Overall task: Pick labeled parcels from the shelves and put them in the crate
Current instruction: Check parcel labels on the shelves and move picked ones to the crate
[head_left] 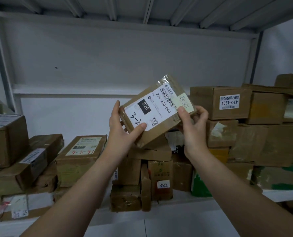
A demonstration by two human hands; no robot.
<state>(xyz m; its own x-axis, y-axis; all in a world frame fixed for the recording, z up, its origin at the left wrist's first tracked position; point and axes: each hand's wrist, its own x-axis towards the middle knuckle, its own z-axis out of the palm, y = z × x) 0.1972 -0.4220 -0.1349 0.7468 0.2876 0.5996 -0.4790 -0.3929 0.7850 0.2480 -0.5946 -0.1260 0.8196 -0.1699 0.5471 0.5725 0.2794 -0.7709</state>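
Both grips hold only the edges of the parcel (153,135), so you could lose it on the glossy tape, I judge, and drop it onto the stacked boxes (160,175) on the shelf (176,219) below. The parcel sits tilted at the centre of the frame, between your hands. Your left grip (123,129) pinches its lower left corner, thumb on the label (159,107). Your right grip (193,129) pinches the right edge. No crate shows.

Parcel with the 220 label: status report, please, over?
Left hand and right hand grip the labeled parcel, tilted, held up before the stacked boxes. Crate not in view. Nothing in the way.
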